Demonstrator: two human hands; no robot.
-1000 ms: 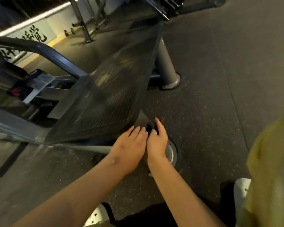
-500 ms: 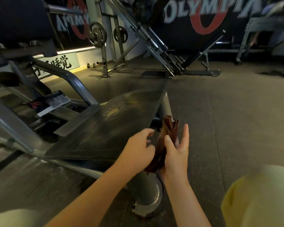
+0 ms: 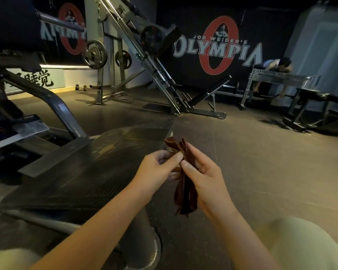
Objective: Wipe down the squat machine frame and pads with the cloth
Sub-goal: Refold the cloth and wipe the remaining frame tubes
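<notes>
Cloth [image 3: 184, 184] now raised from the footplate [image 3: 98, 168] edge | I see left hand [image 3: 156, 170], right hand [image 3: 205, 178] both pinching it | regrip, wiping paused

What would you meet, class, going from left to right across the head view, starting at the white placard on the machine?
White placard → footplate → left hand → cloth → right hand → padded bench.

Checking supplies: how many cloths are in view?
1: the cloth, pinched by left hand and right hand, beside the footplate. Others may be hidden.
</notes>
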